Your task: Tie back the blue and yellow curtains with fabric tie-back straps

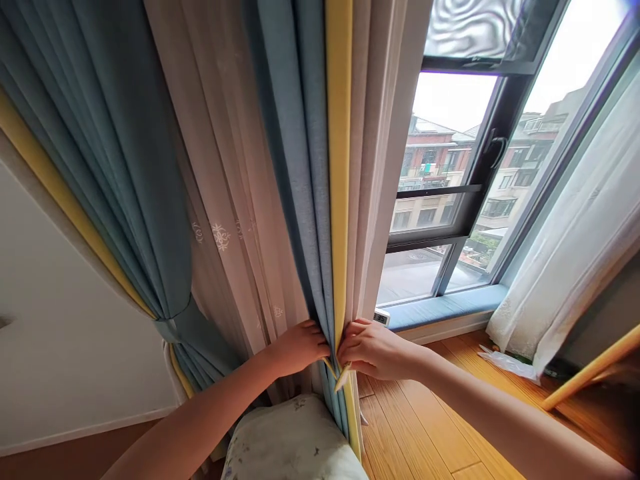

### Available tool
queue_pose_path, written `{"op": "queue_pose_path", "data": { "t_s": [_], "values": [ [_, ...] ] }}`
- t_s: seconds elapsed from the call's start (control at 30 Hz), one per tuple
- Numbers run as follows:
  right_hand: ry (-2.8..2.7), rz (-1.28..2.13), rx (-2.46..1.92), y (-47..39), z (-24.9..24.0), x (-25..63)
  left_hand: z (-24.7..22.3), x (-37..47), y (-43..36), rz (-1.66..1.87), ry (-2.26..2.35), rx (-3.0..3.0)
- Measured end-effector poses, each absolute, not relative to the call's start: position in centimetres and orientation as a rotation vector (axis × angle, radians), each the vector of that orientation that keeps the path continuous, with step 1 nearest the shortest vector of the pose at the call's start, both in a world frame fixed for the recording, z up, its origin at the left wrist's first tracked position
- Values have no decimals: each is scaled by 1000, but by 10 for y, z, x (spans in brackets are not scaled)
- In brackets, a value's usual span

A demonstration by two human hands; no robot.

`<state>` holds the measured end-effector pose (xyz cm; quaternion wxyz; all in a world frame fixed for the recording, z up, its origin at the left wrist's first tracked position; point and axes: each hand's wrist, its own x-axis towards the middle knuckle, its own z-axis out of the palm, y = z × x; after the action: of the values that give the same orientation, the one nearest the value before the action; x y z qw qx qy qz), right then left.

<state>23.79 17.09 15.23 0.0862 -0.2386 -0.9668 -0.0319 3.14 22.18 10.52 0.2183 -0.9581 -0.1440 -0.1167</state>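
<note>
A blue curtain (313,200) with a yellow edge band (339,167) hangs in narrow gathered folds in the middle of the head view. My left hand (303,348) presses against its left side, fingers curled. From the right, my right hand (367,348) closes in on the yellow edge with bent fingers. A narrow pale-yellow curtain tieback (341,379) crosses the front of the folds between both hands, its ends gripped at my fingertips. Part of the strap is hidden by the fingers and the cloth.
Another blue curtain (135,167) is cinched by a blue tieback (174,325) on the left. Sheer curtain (225,200) hangs between them. Below my hands lies a patterned cushion (295,440). Right are a window (450,153), blue sill pad (450,305), small digital display (382,317) and wooden pole (595,367).
</note>
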Motion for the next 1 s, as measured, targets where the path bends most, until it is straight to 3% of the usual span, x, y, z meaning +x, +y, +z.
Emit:
{"op": "queue_pose_path", "data": {
  "t_s": [0.17, 0.4, 0.63, 1.0],
  "values": [
    [-2912, -133, -671, 171, 145, 224, 97, 22, 229, -329, -383, -2719],
    [-2854, -482, -1171, 204, 137, 200, 101, 6, 239, -337, -497, -2750],
    [-2815, -530, -1305, 245, 137, 187, 113, -5, 250, -465, -693, -2879],
    [-2965, -475, -1060, 264, 131, 183, 102, 0, 246, -476, -546, -2685]
  ]
}}
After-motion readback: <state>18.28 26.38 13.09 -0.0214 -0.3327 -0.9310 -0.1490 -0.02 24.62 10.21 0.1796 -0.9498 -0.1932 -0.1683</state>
